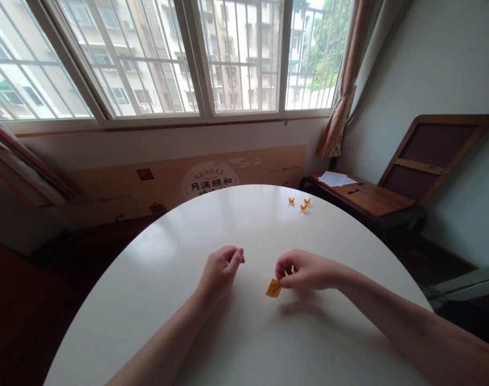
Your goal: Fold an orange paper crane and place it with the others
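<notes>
My right hand (298, 269) pinches a small orange-yellow square of folded origami paper (273, 289) by its upper right corner. A dark diagonal line shows across the paper, just above the white round table (236, 343). To the left, my left hand (224, 266) is apart from the paper, its fingers curled in and the thumb against them. Nothing shows between those fingers. Toward the far right edge of the table stand three small orange paper cranes (303, 209), close together and well beyond both hands.
Past the table on the right is a wooden chair (361, 195) with white paper sheets (333, 178) and a small dark item on its seat. A printed cardboard panel (244, 166) stands below the barred window (244, 59). Curtains (341, 107) hang at its sides.
</notes>
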A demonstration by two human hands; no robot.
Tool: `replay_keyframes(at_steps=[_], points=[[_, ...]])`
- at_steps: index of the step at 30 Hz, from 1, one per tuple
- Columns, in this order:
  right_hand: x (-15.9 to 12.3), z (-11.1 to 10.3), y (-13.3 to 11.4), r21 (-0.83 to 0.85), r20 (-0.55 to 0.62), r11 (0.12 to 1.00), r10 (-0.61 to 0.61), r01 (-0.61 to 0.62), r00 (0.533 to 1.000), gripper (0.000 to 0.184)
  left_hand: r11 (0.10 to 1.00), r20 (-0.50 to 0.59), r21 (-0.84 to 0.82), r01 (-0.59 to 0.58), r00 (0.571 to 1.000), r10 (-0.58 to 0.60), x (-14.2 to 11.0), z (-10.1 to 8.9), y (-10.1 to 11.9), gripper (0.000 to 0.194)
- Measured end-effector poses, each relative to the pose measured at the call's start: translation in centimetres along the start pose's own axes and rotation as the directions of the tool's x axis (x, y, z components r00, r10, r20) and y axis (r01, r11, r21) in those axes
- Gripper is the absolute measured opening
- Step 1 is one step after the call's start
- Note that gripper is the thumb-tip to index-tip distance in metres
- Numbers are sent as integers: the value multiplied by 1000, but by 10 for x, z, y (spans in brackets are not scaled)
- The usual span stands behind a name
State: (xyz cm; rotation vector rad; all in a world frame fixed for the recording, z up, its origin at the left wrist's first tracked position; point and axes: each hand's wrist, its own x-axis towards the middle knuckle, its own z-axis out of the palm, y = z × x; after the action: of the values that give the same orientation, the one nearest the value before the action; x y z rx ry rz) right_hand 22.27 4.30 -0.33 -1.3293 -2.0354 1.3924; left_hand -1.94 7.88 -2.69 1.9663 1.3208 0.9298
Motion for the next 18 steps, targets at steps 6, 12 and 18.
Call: replay_keyframes(at_steps=[6,12,18], points=[[7,7,-3,549,-233,832,68,74,970,21,904,34,-391,172,984,-173,-11,9,28,45],[7,29,-9,649,-264,755,112,91,958,22,866,189,-458,202,974,-128,-20,18,38,45],[9,34,-5,626,-224,778,102,63,969,27,881,180,-402,247,965,-189,-21,22,33,34]])
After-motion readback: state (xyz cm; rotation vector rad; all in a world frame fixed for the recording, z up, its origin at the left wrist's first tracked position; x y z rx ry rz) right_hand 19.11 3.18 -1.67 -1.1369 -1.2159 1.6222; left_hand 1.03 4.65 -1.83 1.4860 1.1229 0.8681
